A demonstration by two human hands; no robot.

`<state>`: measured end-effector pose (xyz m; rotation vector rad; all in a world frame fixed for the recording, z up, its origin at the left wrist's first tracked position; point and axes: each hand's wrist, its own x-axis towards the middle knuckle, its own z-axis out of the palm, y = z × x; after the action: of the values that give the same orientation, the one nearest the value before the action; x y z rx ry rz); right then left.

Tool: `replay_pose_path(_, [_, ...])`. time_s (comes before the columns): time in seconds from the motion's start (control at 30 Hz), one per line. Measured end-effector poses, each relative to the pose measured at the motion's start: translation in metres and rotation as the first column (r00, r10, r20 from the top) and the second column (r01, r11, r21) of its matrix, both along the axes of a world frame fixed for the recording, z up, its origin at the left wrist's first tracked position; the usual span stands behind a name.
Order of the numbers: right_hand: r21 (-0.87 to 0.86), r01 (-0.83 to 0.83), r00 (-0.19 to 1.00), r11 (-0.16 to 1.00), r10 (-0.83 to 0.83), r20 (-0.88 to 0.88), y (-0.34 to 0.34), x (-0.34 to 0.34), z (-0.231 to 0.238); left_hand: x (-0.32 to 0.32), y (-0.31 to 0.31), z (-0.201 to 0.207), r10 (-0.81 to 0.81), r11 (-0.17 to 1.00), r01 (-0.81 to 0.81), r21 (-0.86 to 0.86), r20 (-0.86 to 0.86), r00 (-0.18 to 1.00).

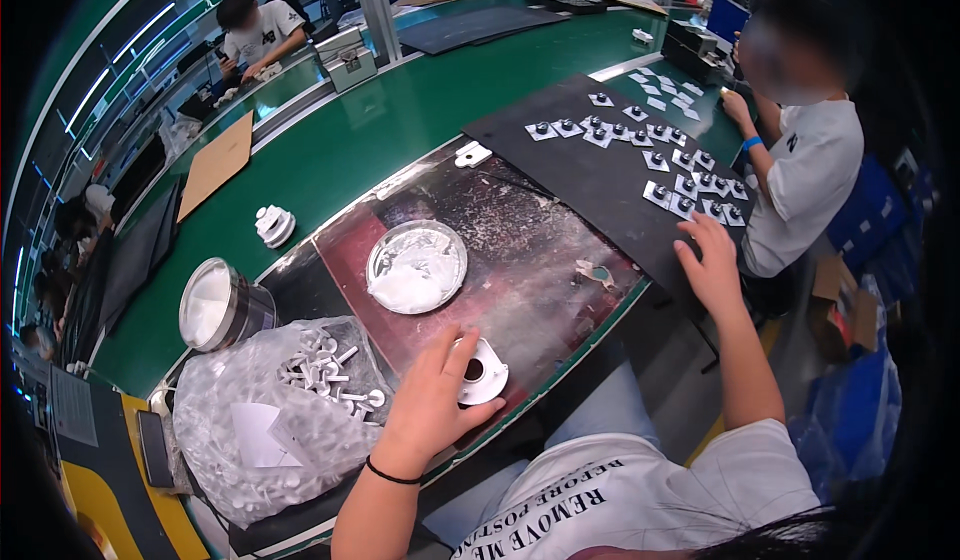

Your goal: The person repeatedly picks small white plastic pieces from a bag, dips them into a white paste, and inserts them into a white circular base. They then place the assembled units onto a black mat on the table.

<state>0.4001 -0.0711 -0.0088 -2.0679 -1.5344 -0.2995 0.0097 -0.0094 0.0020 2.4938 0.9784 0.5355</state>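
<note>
My left hand is at the near edge of the worn dark work surface. Its fingers and thumb close around a white flanged part with a dark round hole, partly hidden by the hand. My right hand reaches over the near right edge of a black board, fingers apart and holding nothing that shows. Just beyond its fingertips lie several small pale square pieces with dark round centres. A round dish of white paste stands beyond my left hand.
At the left are a tub of white paste and a clear plastic bag with white stemmed parts. Stacked white parts stand on the green bench. A co-worker sits at the right, near thin pale squares.
</note>
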Motion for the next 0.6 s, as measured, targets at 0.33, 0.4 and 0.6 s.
replay_pose_path(0.33, [-0.338,0.171,0.973,0.925,-0.213,-0.091,-0.011,0.024,-0.012,-0.002,0.004,-0.003,-0.019,0.999,0.019,-0.028,-0.014,1.0])
replay_pose_path(0.4, [-0.335,0.125,0.98,0.934,-0.169,-0.103,-0.013,0.015,-0.012,-0.002,0.003,-0.002,-0.02,0.999,0.019,-0.033,-0.018,1.0])
replay_pose_path(0.6, [-0.299,-0.052,0.995,0.953,0.024,-0.098,-0.041,-0.035,-0.012,-0.003,0.002,-0.004,-0.015,1.0,0.014,-0.023,-0.029,0.999])
